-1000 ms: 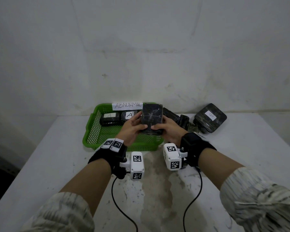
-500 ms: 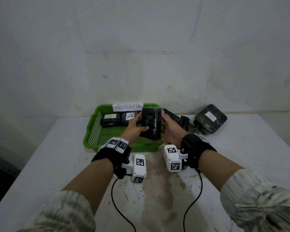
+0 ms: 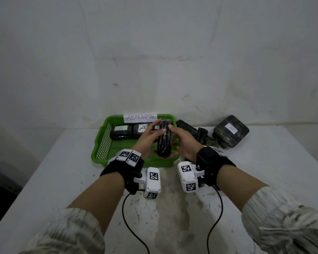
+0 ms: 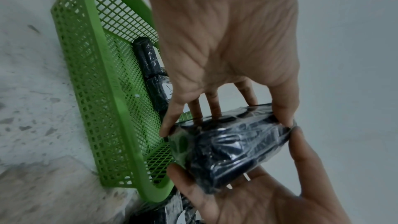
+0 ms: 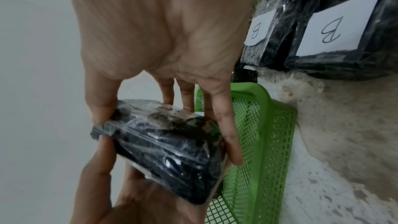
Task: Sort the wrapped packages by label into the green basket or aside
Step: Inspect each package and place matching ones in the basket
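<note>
White table (image 3: 264,180) bearing the green basket (image 3: 99,143), two "A" packages (image 3: 120,132) inside. Left hand (image 3: 147,138) and right hand (image 3: 184,142), fingers curled, together grip one black wrapped package (image 3: 164,139) edge-up above the basket's right front; "B" package (image 3: 230,131) lies aside right

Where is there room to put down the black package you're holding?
The green basket has bare mesh floor in its near half, in front of the two A packages along its far wall. The table is bare left of the basket and near the right edge. It is crowded right of the basket, where the B packages pile up.
</note>
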A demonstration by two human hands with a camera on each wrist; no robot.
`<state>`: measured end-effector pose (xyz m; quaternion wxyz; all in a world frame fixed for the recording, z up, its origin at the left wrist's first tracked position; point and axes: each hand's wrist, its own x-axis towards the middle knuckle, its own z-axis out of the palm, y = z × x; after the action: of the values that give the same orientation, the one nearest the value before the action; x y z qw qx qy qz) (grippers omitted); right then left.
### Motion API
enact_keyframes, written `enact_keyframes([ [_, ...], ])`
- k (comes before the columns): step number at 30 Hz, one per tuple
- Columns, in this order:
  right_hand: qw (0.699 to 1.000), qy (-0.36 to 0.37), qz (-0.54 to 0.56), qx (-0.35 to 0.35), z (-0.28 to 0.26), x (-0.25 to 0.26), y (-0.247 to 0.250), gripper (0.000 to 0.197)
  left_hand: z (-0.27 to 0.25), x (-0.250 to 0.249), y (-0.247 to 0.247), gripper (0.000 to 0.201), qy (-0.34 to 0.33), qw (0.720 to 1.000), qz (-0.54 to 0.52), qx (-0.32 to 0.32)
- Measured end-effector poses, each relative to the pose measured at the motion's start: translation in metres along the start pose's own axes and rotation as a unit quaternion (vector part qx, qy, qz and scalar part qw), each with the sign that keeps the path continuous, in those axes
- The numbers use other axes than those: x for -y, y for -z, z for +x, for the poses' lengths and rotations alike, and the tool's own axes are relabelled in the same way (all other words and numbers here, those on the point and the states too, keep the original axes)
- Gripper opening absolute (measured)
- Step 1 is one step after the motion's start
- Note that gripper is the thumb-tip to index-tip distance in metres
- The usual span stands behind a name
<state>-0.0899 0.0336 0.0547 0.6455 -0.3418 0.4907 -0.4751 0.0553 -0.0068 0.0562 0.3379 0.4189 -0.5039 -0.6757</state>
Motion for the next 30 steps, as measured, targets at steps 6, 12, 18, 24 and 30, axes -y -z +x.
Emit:
enact_keyframes([
  [6, 1.0, 0.015, -0.021, 0.0, -0.0001, -0.0027, -0.0011, 0.033, 0.0033, -0.0001, -0.0029, 0.034, -0.004, 0.999, -0.023, -0.025],
  [12, 0.999, 0.02, -0.045, -0.005, 0.0001, -0.0001, -0.0026, 0.031, 0.0064, 0.0009, -0.0043, 0.033, -0.009, 0.998, -0.051, -0.038],
  [18, 0.996, 0.038, -0.078, -0.007, -0.0004, -0.0026, -0.0014, 0.037, 0.0066, 0.0016, -0.0005, 0.044, 0.007, 0.999, -0.044, -0.012],
  [24, 0.996, 0.031, -0.084, 0.02, 0.0011, -0.0054, 0.0027, 0.047, 0.0024, 0.0027, 0.0001, 0.054, 0.018, 0.998, -0.051, -0.016],
  [30, 0.996, 0.037, -0.086, -0.001, 0.0022, -0.0052, 0.001, 0.041, 0.0007, 0.0028, 0.0009, 0.06, 0.026, 0.998, -0.065, -0.003],
])
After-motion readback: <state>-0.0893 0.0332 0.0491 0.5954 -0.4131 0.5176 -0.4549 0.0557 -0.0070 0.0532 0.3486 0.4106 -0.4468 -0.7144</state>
